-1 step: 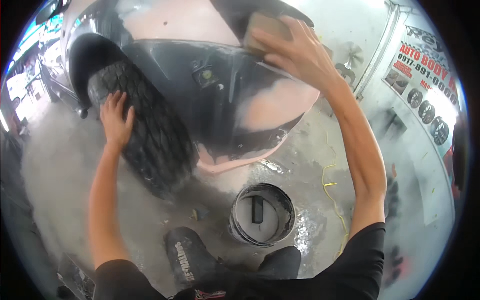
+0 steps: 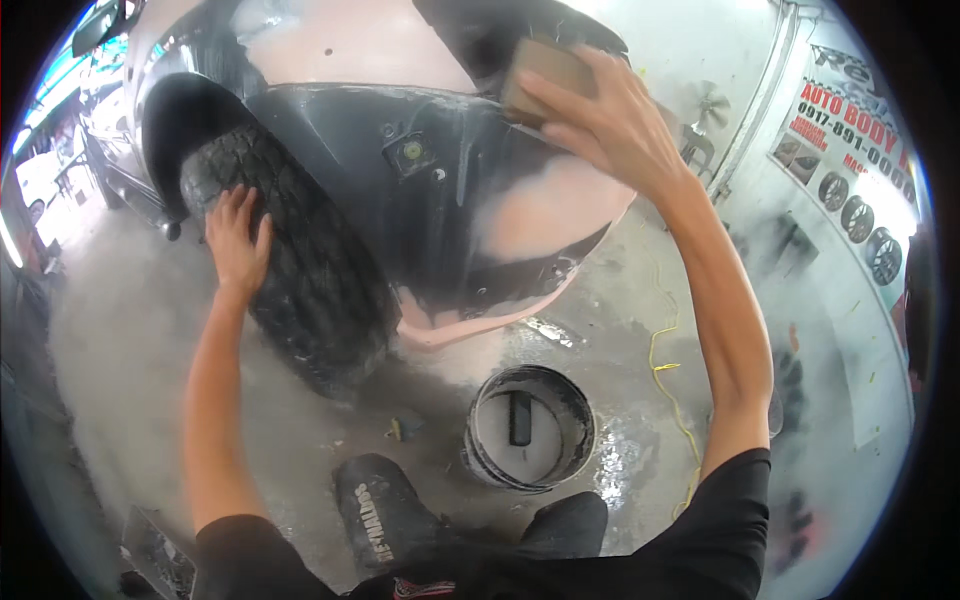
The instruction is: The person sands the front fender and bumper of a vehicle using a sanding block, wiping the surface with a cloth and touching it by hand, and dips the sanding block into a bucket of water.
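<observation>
My right hand (image 2: 615,125) is closed around a brown sanding block (image 2: 548,78) at the upper right edge of a car's bumper. The bumper (image 2: 400,235) is dark with pale pinkish patches and looks dull and wet. On the left, my left hand (image 2: 237,245) rests with fingers stretched out on the chunky tread of a black tyre (image 2: 310,270). Below the bumper stands a dark bucket (image 2: 480,450) of cloudy greyish water, with a small black block (image 2: 520,418) in it.
A yellow cord (image 2: 673,400) runs along the wet concrete floor (image 2: 430,385) right of the bucket. A fan (image 2: 708,108) stands at the back right, near a wall banner (image 2: 850,140) with wheel pictures. A small scrap (image 2: 403,428) lies left of the bucket.
My right hand and the sanding block have shifted slightly right and down along the bumper's edge. My left hand stays on the tyre.
</observation>
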Action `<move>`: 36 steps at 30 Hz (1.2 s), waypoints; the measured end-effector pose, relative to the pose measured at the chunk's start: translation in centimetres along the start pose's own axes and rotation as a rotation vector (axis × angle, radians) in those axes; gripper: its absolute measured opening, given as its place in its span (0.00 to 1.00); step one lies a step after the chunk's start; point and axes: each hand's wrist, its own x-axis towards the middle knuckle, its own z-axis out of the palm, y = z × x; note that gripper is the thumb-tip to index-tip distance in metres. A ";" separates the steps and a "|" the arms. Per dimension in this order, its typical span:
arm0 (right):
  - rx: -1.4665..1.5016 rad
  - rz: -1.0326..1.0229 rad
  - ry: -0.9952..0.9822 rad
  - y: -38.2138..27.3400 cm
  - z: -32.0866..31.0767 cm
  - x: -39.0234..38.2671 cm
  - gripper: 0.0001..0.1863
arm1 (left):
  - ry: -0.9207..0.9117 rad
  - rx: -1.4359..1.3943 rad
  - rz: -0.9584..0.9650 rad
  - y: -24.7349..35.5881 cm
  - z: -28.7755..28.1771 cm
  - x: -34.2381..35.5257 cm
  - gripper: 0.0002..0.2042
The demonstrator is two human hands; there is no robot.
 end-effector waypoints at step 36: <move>0.970 2.001 0.021 -38.8 6.2 -42.1 0.38 | -1.288 -0.833 -0.264 44.3 8.7 -30.4 0.37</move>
